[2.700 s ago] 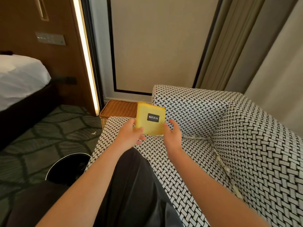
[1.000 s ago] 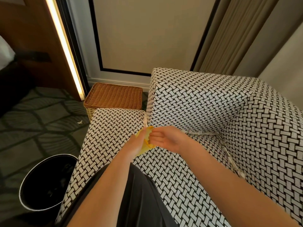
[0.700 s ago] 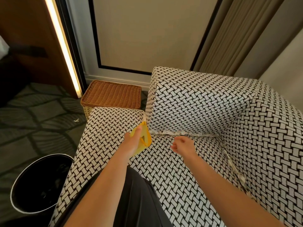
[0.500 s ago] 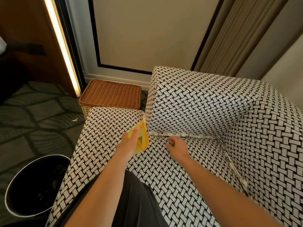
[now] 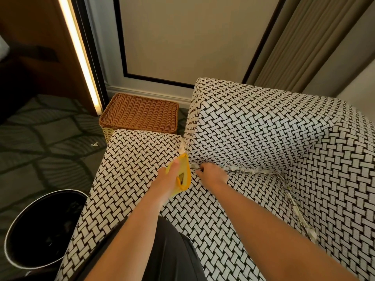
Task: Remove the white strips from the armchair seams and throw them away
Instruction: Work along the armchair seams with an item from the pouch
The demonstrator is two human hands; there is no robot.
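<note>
Reaching right hand (image 5: 212, 174) at white strip (image 5: 244, 169)

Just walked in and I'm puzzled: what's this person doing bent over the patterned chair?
A person is clearing white strips out of the seams of the armchair. The right hand seems to pinch the end of one white strip tucked in the far seam of the seat. The left hand holds a yellow pouch. A second strip lies in the side seam, and a black bin stands on the floor to the left.
</note>
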